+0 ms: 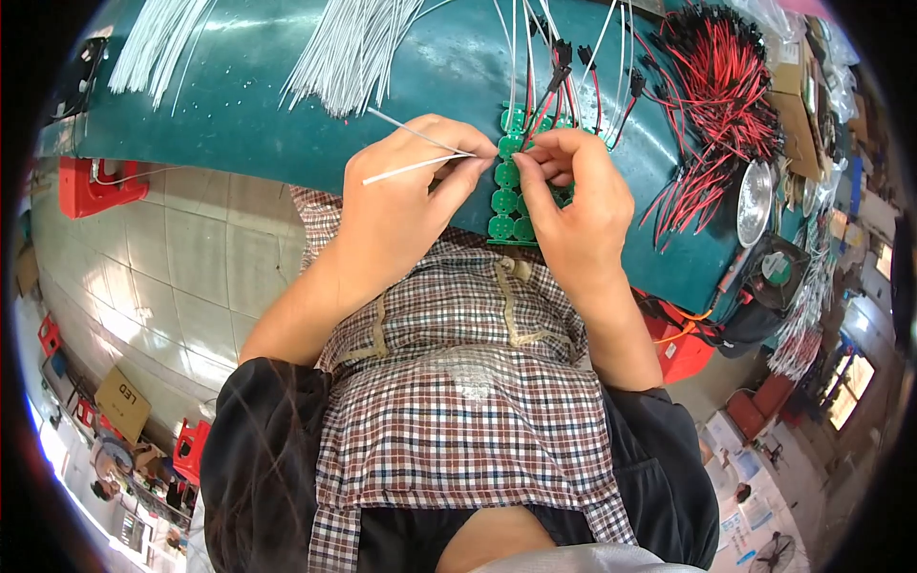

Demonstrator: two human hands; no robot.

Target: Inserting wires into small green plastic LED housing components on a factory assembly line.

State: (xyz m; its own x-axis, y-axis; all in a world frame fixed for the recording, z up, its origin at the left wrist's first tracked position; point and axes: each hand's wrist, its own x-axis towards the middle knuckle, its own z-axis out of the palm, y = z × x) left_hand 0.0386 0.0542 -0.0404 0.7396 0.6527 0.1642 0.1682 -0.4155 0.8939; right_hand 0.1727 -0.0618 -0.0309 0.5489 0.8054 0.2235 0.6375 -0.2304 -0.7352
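My left hand (401,201) pinches two thin white wires (411,168) whose ends meet a strip of small round green circuit boards (506,177) at the near edge of the green table (287,105). My right hand (573,205) grips that green strip from the right, fingers curled over its upper boards. Red and black leads with black plugs (559,72) run from the boards toward the far side. The lower boards hang over my checked apron (449,382).
Bundles of white wires (349,48) lie on the far part of the table. A heap of red and black leads (716,105) lies at the right, beside a round metal reflector (754,202) and a small fan (776,272). Red stools (91,186) stand on the tiled floor.
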